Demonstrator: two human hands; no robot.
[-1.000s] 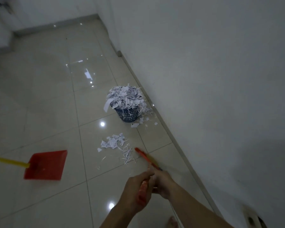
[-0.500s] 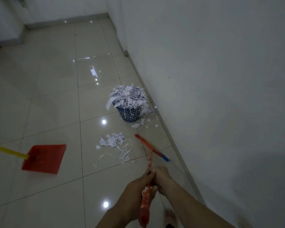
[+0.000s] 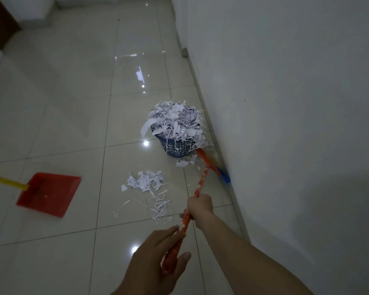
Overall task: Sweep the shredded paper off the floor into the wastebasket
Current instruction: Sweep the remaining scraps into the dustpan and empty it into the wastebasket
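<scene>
Sweeping scraps from beside the wall.
We hold the orange patterned broom handle (image 3: 201, 181) with both grips, right hand (image 3: 200, 206) ahead of left hand (image 3: 156, 260), and should drag short strokes from the overfilled blue mesh wastebasket (image 3: 175, 146) toward the loose white shredded paper pile (image 3: 146, 180).

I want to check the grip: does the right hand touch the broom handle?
Touching. The head view shows the right hand with its fingers curled round the broom handle.

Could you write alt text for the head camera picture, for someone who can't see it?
Two hands, right ahead of left, hold a red broom whose head sits by the wall beside an overflowing blue wastebasket. Shredded paper lies on the tiled floor; a red dustpan rests to the left.
</scene>
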